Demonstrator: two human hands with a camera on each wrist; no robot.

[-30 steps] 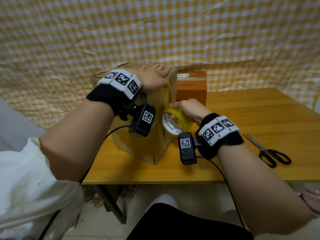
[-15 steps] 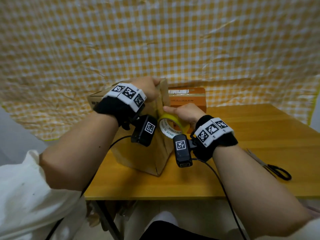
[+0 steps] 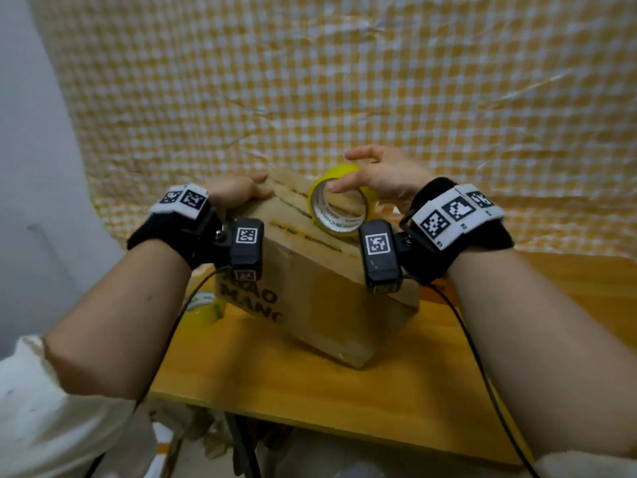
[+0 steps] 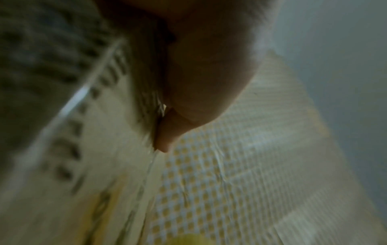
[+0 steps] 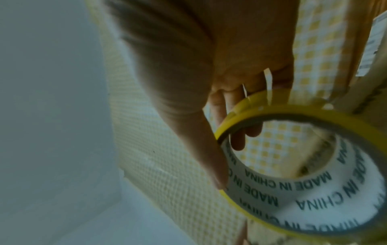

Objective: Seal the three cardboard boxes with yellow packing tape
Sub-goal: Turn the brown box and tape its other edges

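Note:
A brown cardboard box (image 3: pixel 310 291) stands tilted on one edge on the wooden table (image 3: pixel 344 391). My left hand (image 3: pixel 241 191) grips its upper left corner; in the blurred left wrist view the thumb (image 4: pixel 167 132) lies flat against the cardboard (image 4: pixel 52 149). On the box's top face rests the yellow tape roll (image 3: pixel 339 207), which my right hand (image 3: pixel 348 174) pinches. The right wrist view shows that hand (image 5: pixel 228 159) with its thumb inside the roll (image 5: pixel 303 190) and fingers over the outer rim. A glossy strip runs down the box's front face.
A second yellow tape roll (image 3: pixel 203 305) lies on the table left of the box. A sliver of an orange box (image 3: pixel 387 210) shows behind my right wrist. A yellow checked cloth (image 3: pixel 344 81) hangs close behind, with a grey wall (image 3: pixel 31 150) at the left.
My right hand has carried the tape roll from the box's side up onto its top face. The box has tipped and turned, and my view has swung upward and left.

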